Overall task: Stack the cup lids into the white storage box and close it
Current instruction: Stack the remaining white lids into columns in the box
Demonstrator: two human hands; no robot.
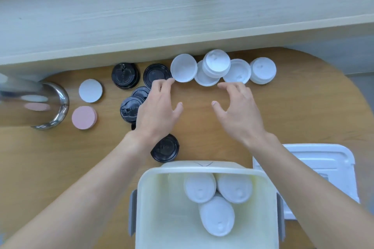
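Several white cup lids lie in a row at the table's far edge; the leftmost white lid [183, 67] is upturned and a small stack [216, 63] sits beside it. Several black lids [125, 76] lie to the left, and one black lid [165, 148] lies near the box. The white storage box [141, 198] stands open at the front, with three white lids [217, 215] inside. Its flat box cover [323, 159] lies to the right. My left hand [157, 109] reaches forward, fingertips touching the leftmost white lid's rim. My right hand [238, 109] hovers open just short of the white lids.
A shiny metal cup [54, 105] lies on its side at the left. A white round disc [90, 90] and a pink one [84, 117] sit beside it. A pale wooden ledge [182, 42] runs along the table's far side.
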